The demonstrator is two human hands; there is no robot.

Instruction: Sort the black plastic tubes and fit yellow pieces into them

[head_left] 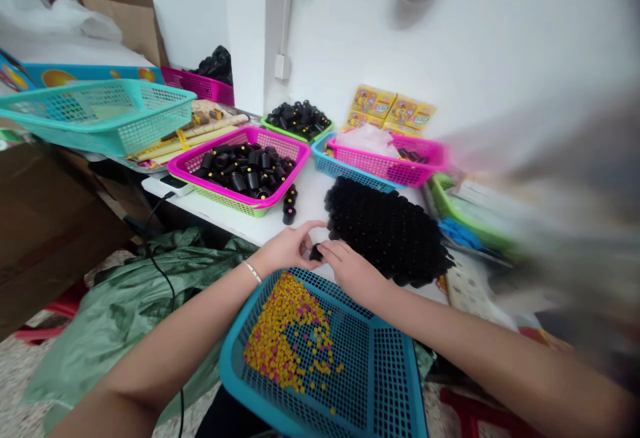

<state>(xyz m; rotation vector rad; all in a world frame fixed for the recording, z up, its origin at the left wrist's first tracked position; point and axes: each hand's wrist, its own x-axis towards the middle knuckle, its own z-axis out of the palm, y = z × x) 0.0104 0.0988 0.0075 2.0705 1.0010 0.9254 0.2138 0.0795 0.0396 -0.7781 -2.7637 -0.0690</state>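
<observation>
Both hands meet at the table's front edge on a small black cylinder [315,251]. My left hand [287,248] pinches it from the left, and my right hand [350,268] pinches it from the right. Just beyond them a dense block of upright black cylinders [387,231] stands on the white table [310,201]. On my lap sits a blue mesh basket [390,371] holding several small yellow and pink beads [285,331].
A pink basket of loose black cylinders [245,168] stands left of the hands, with three black cylinders [289,203] beside it. Further back are a green basket of black parts [299,120], a pink basket on a blue one [385,158], yellow packets [393,111]. A teal basket [100,115] sits far left.
</observation>
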